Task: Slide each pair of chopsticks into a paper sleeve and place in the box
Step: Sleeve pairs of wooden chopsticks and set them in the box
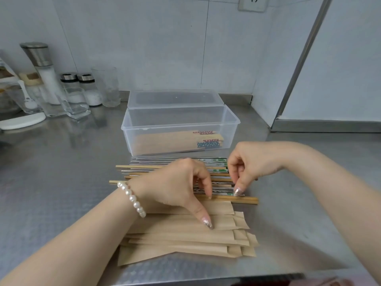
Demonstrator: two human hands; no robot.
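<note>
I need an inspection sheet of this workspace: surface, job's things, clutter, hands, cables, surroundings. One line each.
Surface: steel counter, reflective.
Job's things: clear box, lid open, sleeved chopsticks inside; loose chopsticks in front of it; pile of paper sleeves nearest the person.
Clutter: shakers and glasses at far left.
Hands: left hand thumb on sleeves, fingers on chopsticks; right hand fingertips at chopstick ends.
Cables: nothing seen.
Surroundings: white wall, socket above.

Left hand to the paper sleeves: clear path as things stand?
Probably yes. The left hand hovers right over the stack of paper sleeves, its thumb tip already touching the top one, and nothing lies between them. Its fingers reach toward the loose chopsticks just beyond.
</note>
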